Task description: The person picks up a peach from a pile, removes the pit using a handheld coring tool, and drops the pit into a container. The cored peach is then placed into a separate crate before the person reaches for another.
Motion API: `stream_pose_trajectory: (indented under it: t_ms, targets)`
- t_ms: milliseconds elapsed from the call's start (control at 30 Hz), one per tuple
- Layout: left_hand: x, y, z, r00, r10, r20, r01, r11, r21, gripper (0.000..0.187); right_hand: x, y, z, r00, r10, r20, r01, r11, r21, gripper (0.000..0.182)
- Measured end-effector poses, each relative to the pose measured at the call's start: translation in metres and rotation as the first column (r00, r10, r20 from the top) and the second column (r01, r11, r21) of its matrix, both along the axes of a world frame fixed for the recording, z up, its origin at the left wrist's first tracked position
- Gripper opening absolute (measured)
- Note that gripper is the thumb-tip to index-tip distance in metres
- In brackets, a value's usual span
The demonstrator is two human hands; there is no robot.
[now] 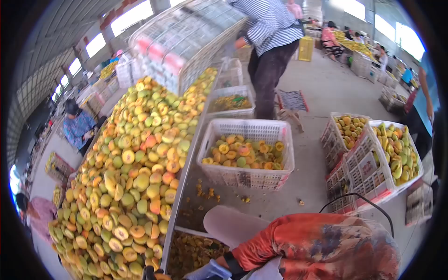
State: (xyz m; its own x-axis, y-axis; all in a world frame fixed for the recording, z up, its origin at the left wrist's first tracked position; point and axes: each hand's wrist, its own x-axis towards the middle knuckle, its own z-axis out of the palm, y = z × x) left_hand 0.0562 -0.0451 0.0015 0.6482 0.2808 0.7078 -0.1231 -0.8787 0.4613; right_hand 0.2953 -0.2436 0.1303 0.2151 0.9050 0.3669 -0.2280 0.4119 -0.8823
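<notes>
My right hand (208,271), in a pale blue glove, shows at the bottom edge, coming from an orange-red patterned sleeve (280,240) with a dark cuff. Its fingers are mostly cut off by the frame. Left of the glove, a small dark object (149,272) and a bit of orange fruit sit at the frame edge; what the hand works on cannot be made out. Close by is a large heap of yellow-orange apricot-like fruit (133,186), some halved, behind a metal table edge (184,179). Below the glove's level lies a bin of pulpy scraps (191,254). My left hand is out of view.
A white crate (245,175) of halved fruit stands ahead. Stacked crates (368,182) of fruit are at right. A person in a striped top (273,28) tips a large crate (182,46) over the heap. Other people sit at left and far back.
</notes>
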Motion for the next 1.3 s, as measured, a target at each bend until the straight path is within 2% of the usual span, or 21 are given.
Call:
stream_pose_trajectory:
  t_ms: [33, 67, 100, 133, 167, 233, 467, 500, 533, 633, 733, 767, 833, 867, 900, 967, 1000, 1100, 1167, 1233, 1300]
  targets:
    - [-0.016, 0.041, -0.045, 0.974, -0.160, 0.163, 0.162, 0.987, 0.001, 0.038, -0.045, 0.019, -0.045, 0.944, 0.239, -0.226, -0.269, 0.956, -0.116, 0.026]
    - [-0.009, 0.003, 0.015, 0.988, 0.147, -0.056, -0.122, 0.941, 0.315, 0.042, -0.091, 0.037, -0.087, 0.803, 0.409, -0.433, -0.522, 0.834, -0.181, 0.027]
    - [-0.002, -0.023, 0.022, 0.970, 0.183, -0.160, -0.240, 0.832, -0.499, 0.041, -0.115, 0.049, -0.114, 0.643, 0.465, -0.609, -0.689, 0.698, -0.195, 0.028]
    - [-0.005, -0.021, 0.015, 0.985, 0.144, 0.099, 0.074, 0.165, -0.984, 0.042, -0.134, 0.053, -0.125, 0.546, 0.471, -0.692, -0.769, 0.609, -0.193, 0.028]
    - [0.001, -0.026, 0.026, 0.980, 0.143, 0.137, 0.143, -0.033, -0.989, 0.041, -0.136, 0.052, -0.135, 0.570, 0.380, -0.729, -0.768, 0.563, -0.306, 0.033]
    - [0.011, -0.027, 0.020, 0.944, 0.281, 0.175, 0.112, 0.226, -0.968, 0.041, -0.131, 0.052, -0.131, 0.554, 0.423, -0.717, -0.756, 0.615, -0.222, 0.029]
    - [0.015, -0.010, 0.022, 0.969, 0.241, 0.052, 0.043, 0.044, -0.998, 0.035, -0.120, 0.061, -0.131, 0.603, 0.312, -0.734, -0.723, 0.604, -0.336, 0.027]
    - [0.012, -0.002, 0.017, 0.946, 0.258, -0.198, -0.314, 0.569, -0.760, 0.032, -0.119, 0.062, -0.134, 0.599, 0.314, -0.737, -0.726, 0.602, -0.333, 0.027]
    - [0.010, 0.004, 0.013, 0.837, 0.398, -0.375, -0.485, 0.858, -0.172, 0.030, -0.118, 0.063, -0.137, 0.596, 0.329, -0.733, -0.723, 0.617, -0.310, 0.027]
    - [0.010, 0.010, 0.003, 0.930, 0.278, -0.240, -0.367, 0.746, -0.555, 0.027, -0.119, 0.064, -0.145, 0.561, 0.337, -0.756, -0.731, 0.630, -0.262, 0.034]
    - [0.006, 0.009, 0.006, 0.919, 0.264, -0.292, -0.363, 0.856, -0.368, 0.027, -0.121, 0.069, -0.144, 0.512, 0.379, -0.771, -0.750, 0.634, -0.187, 0.042]
    - [0.007, 0.006, 0.007, 0.917, 0.265, -0.298, -0.367, 0.854, -0.369, 0.027, -0.122, 0.070, -0.144, 0.494, 0.411, -0.766, -0.752, 0.644, -0.140, 0.043]
    - [0.018, -0.003, 0.012, 0.980, 0.192, 0.061, 0.074, -0.061, -0.995, 0.025, -0.121, 0.071, -0.139, 0.512, 0.379, -0.771, -0.746, 0.641, -0.180, 0.043]
    - [0.018, 0.000, 0.014, 0.983, 0.174, 0.055, 0.081, -0.146, -0.986, 0.022, -0.119, 0.072, -0.136, 0.533, 0.354, -0.768, -0.738, 0.638, -0.218, 0.043]
    - [0.017, 0.003, 0.013, 0.982, 0.180, 0.055, 0.082, -0.149, -0.985, 0.022, -0.119, 0.073, -0.133, 0.532, 0.355, -0.769, -0.742, 0.633, -0.221, 0.043]
    - [0.015, 0.009, 0.006, 0.970, 0.155, -0.189, -0.243, 0.518, -0.820, 0.018, -0.118, 0.074, -0.130, 0.592, 0.338, -0.732, -0.699, 0.667, -0.258, 0.031]
    - [0.018, 0.015, 0.005, 0.981, 0.182, -0.068, -0.132, 0.365, -0.922, 0.016, -0.116, 0.075, -0.130, 0.593, 0.338, -0.730, -0.698, 0.669, -0.257, 0.031]
    - [0.019, 0.012, 0.005, 0.972, 0.154, -0.179, -0.229, 0.427, -0.875, 0.018, -0.108, 0.080, -0.124, 0.521, 0.376, -0.766, -0.709, 0.691, -0.142, 0.038]
    - [0.015, -0.011, -0.026, 0.951, 0.188, -0.245, -0.298, 0.344, -0.891, 0.028, -0.086, 0.087, -0.096, 0.602, 0.433, -0.671, -0.537, 0.841, 0.061, 0.033]
    - [0.012, -0.019, -0.039, 0.925, 0.298, -0.235, -0.308, 0.226, -0.924, 0.033, -0.065, 0.091, -0.078, 0.753, 0.298, -0.587, -0.427, 0.899, -0.092, 0.031]
    - [0.008, -0.010, -0.021, 0.965, 0.232, 0.119, 0.135, -0.054, -0.989, 0.039, -0.061, 0.090, -0.080, 0.876, 0.172, -0.451, -0.311, 0.916, -0.255, 0.028]
